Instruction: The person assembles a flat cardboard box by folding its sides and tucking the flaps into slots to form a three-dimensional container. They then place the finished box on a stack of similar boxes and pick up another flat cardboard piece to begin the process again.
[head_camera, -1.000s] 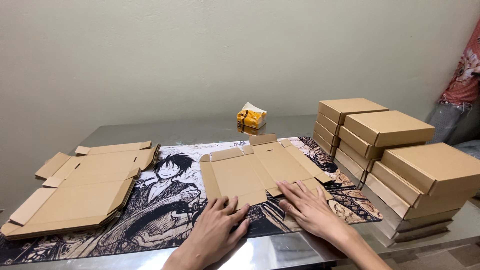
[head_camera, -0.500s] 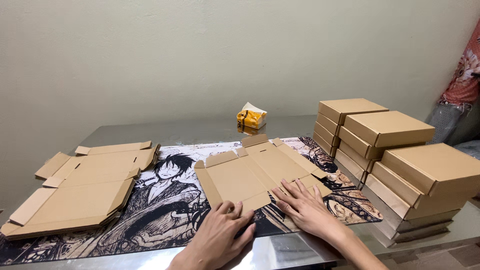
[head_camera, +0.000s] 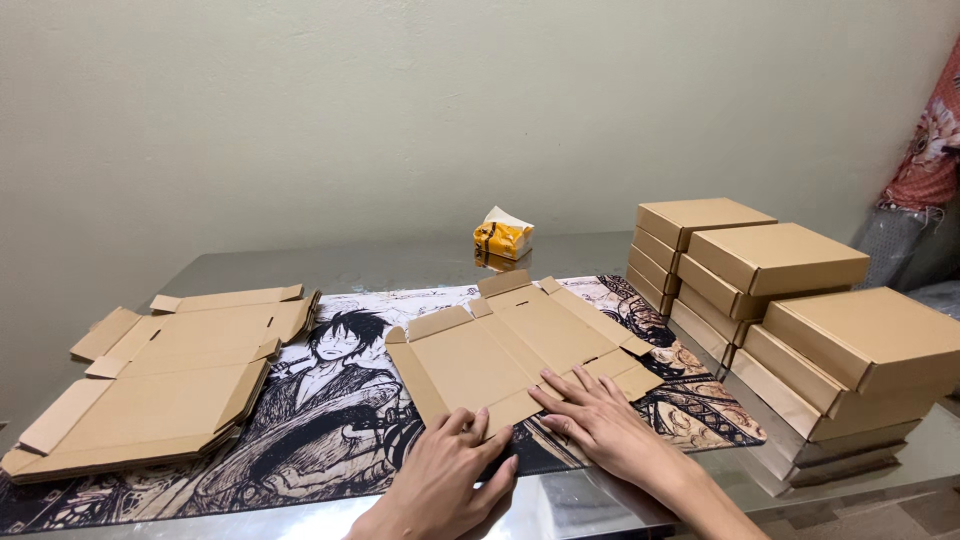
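Steel-grey reflective table (head_camera: 400, 262) spans the frame, bearing a black-and-white printed illustrated mat (head_camera: 330, 420). Right: three stacks of closed brown cardboard boxes (head_camera: 790, 310). Left: a pile of flat unfolded brown cardboard blanks (head_camera: 165, 375). Centre: one flat brown die-cut cardboard blank (head_camera: 520, 345), its near edge under both hands. Left hand (head_camera: 445, 480) and right hand (head_camera: 600, 425) lie open, fingers spread, pressing, gripping nothing. Upper centre: small yellow-and-white soft packet (head_camera: 502, 238).
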